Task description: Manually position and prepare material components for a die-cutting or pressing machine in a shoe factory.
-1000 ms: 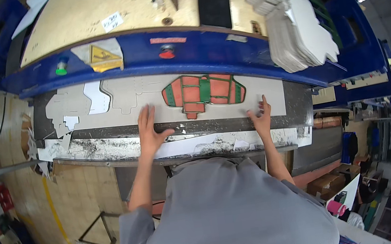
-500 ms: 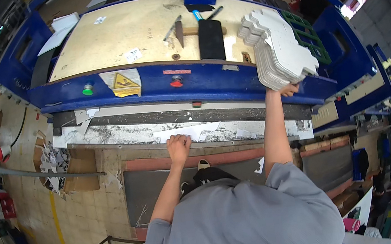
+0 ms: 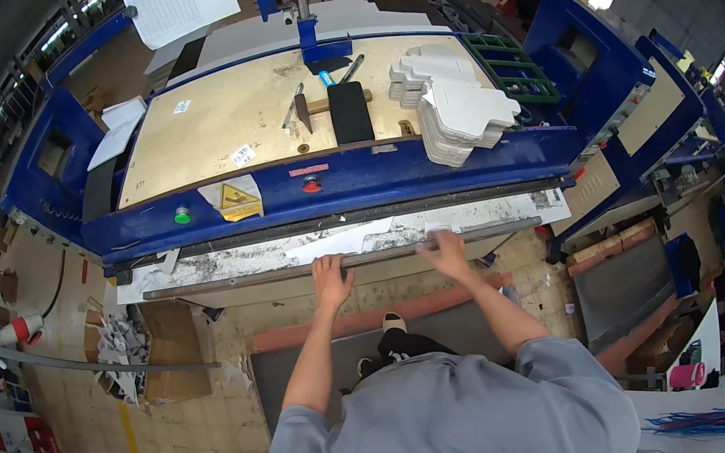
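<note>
My left hand (image 3: 331, 279) rests on the metal front rail (image 3: 249, 278) of a low sliding board, fingers stretched over the edge and thumb apart. Beside its fingertips lies a white paper offcut (image 3: 341, 241) on the scuffed white board (image 3: 224, 263). Further right along the same rail is my right hand (image 3: 447, 257), slightly blurred, its fingers spread and holding nothing. Above it, a stack of cut grey-white card pieces (image 3: 463, 115) stands on the machine's wooden top (image 3: 215, 136), jutting a little over the blue front beam (image 3: 388, 176).
On the wooden top lie a hammer (image 3: 303, 112), a black phone-like slab (image 3: 351, 115) and pens. The beam carries a green button (image 3: 183, 215) and a red one (image 3: 311, 184). A carton (image 3: 172, 332) with paper scraps stands at left; a dark mat (image 3: 308, 364) lies underfoot.
My right hand has let go of the card stack, now lying on the wooden top, and come down to the rail. The board sits further in under the beam. My view has shifted.
</note>
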Motion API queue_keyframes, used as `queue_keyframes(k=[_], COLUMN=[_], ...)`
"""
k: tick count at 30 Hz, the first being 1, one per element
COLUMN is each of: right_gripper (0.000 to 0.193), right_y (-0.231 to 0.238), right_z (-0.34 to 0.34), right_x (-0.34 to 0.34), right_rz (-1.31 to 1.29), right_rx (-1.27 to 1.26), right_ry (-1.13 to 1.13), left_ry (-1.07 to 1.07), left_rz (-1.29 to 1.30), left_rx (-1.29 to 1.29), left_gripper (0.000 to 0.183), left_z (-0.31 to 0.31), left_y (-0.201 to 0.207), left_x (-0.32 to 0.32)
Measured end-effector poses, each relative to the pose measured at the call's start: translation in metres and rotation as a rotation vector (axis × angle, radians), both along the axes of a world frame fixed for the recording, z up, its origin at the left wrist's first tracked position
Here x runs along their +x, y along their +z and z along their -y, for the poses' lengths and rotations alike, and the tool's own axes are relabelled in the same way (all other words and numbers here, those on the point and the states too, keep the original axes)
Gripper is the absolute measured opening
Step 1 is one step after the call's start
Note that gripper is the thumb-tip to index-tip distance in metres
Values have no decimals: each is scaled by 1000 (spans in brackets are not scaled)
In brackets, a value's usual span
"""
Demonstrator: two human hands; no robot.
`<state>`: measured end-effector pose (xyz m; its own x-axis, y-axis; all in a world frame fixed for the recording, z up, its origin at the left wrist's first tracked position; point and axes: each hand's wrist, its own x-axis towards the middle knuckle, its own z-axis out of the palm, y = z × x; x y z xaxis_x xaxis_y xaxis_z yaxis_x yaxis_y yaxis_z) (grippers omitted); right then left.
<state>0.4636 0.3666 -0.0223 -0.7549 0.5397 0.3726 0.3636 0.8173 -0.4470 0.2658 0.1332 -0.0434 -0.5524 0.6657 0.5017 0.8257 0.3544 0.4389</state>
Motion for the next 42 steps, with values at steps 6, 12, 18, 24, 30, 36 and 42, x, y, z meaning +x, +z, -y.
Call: queue_keyframes(k=[6,12,18,24,30,36,42], right_gripper=[40,40,41,34,49,56,80], right_y=[-6,-5,-10,-18,7,76,43], right_z=[10,7,11,1,12,12,55], right_x=[-4,-9,-10,-11,26,-24,-206], right_rz=[122,179,123,74,413,756,227], right_rx=[125,137,153,148,-33,-393,-68], right_ry=[-83,-111,-99,-107,63,276,313], left_ry=[79,113,146,142,150,-111,379], left_rz=[150,143,140,131,89,1133,382], left_rx=[-168,-267,-302,-260,-268,-541,-202], left_gripper=[36,39,41,37,39,23,38], left_z=[-15,-18,-18,-28,-5,11,-20], left_y=[14,15,10,16,0,51,6], left_x=[1,-1,-1,1,24,-33,-129])
